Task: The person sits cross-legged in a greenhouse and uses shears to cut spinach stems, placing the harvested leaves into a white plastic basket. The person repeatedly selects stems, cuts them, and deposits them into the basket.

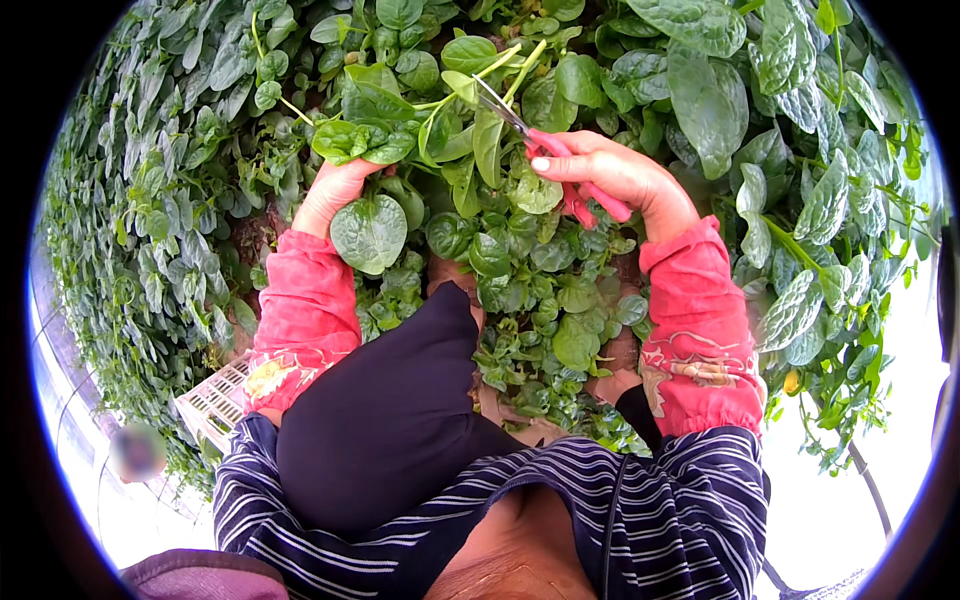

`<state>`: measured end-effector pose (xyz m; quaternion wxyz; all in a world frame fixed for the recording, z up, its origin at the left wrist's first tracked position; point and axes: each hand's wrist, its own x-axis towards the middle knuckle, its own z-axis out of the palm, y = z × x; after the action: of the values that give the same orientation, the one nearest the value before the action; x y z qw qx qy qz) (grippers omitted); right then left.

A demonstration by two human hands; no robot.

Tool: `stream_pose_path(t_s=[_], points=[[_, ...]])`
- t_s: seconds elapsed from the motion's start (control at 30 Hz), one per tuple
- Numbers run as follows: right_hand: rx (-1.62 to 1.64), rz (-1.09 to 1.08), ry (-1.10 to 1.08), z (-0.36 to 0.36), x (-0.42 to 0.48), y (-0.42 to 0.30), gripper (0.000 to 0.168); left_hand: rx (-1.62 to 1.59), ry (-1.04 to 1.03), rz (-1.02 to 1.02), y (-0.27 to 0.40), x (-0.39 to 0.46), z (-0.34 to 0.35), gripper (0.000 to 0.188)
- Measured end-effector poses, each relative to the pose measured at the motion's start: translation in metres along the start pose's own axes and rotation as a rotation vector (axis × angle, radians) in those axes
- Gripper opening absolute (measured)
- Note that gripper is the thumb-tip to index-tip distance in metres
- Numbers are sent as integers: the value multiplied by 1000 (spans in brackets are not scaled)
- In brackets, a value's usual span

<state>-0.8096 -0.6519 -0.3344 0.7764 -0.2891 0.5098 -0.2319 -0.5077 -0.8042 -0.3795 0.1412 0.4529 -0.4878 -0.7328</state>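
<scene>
My left hand is closed around a bunch of cut-looking leafy green stems, probably Malabar spinach; the leaves cover most of its fingers. In my right hand is a pair of scissors with pink-red handles. Their metal blades point up and left, slightly parted, against the pale stem ends of the bunch. Whether a stem lies between the blades I cannot tell. A broad round leaf hangs just below my left wrist. Low leafy plants grow beneath both hands.
Dense rows of the same plants rise on the left and right. A pale slatted plastic crate stands beside my left elbow. Another person, blurred, is at the far lower left. My dark-clad knee juts forward between my arms.
</scene>
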Motion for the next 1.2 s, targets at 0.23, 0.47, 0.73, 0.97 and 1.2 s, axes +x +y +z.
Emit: stream_pose_path(t_s=[0.23, 0.47, 0.73, 0.97, 1.2], points=[[-41, -49, 256, 9, 23, -10, 39, -248, -42, 155, 3, 0, -5, 26], [32, 140, 205, 6, 10, 32, 29, -549, -244, 197, 65, -4, 29, 41], [256, -134, 284, -24, -31, -12, 50, 204, 12, 566, 114, 9, 11, 26], [292, -179, 689, -97, 54, -73, 42, 271, -291, 615, 146, 123, 111, 41], [-200, -235, 552, -104, 110, -90, 32, 465, -73, 541, 154, 226, 108, 47]])
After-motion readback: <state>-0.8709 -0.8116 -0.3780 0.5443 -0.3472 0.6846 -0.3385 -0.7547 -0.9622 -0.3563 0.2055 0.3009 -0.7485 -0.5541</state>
